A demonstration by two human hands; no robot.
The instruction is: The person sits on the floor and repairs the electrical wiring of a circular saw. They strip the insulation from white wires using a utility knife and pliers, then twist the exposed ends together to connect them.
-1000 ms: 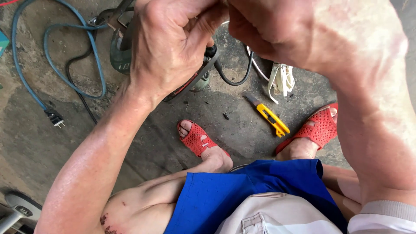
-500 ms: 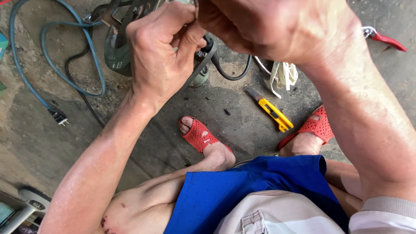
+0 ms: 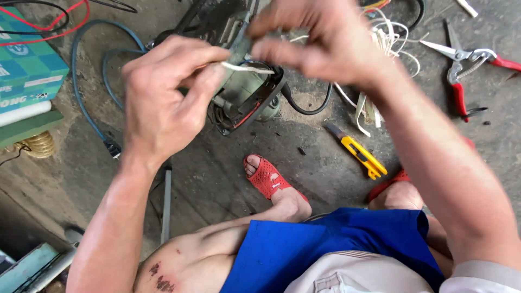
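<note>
Our grip was a pinch on both sides — the left hand [image 3: 163, 103] and the right hand [image 3: 320, 43] each nipped an end of a thin white wire [image 3: 247, 69], held up over the grey-green power tool [image 3: 244, 92] on the floor — a yellow utility knife [image 3: 358, 153] lay nearby.
</note>
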